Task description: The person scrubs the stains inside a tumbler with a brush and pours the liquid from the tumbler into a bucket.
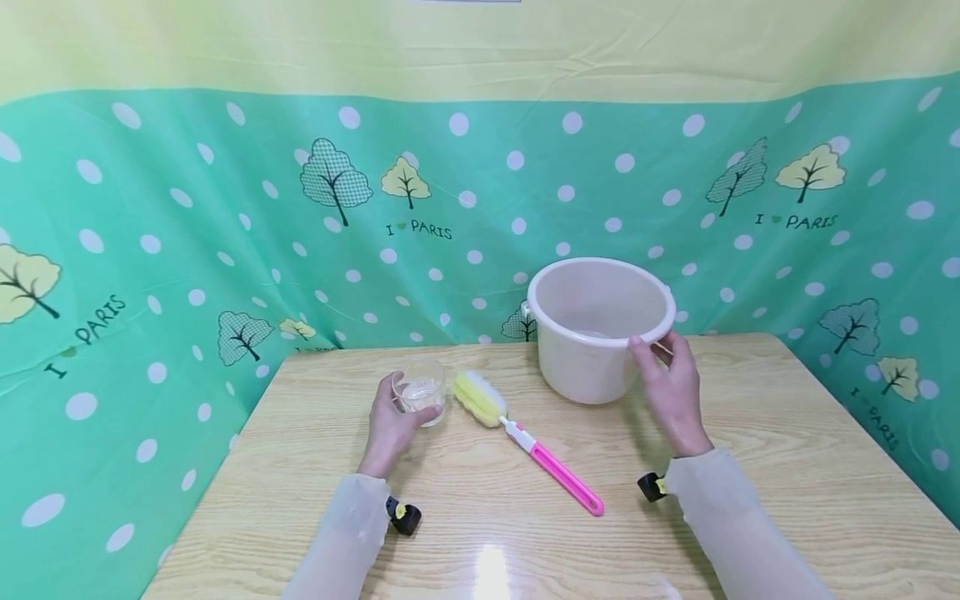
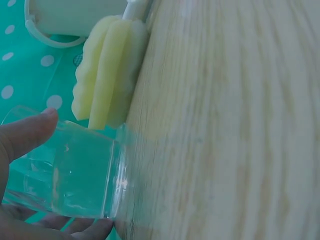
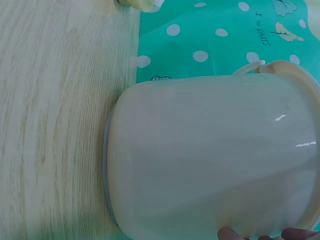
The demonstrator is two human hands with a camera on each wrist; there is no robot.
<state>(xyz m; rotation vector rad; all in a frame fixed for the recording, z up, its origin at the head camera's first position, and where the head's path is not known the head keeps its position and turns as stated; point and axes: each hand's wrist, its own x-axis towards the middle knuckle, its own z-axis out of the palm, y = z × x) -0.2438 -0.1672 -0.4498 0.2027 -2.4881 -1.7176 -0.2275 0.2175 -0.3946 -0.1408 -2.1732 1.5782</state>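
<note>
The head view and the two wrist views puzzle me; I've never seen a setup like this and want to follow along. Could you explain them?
There is no robot here, just a person's two bare hands. The large picture looks forward and down from a camera on the head. The other two come from cameras worn on the wrists, probably the small black devices by the sleeves; these close-ups show the scene turned sideways.

The left hand holds a clear cup. The right hand holds a white bucket by its rim. Between them, a brush with a yellow-and-white sponge head and a pink handle lies on the wood-grain table. Behind hangs a green dotted cloth.
</note>
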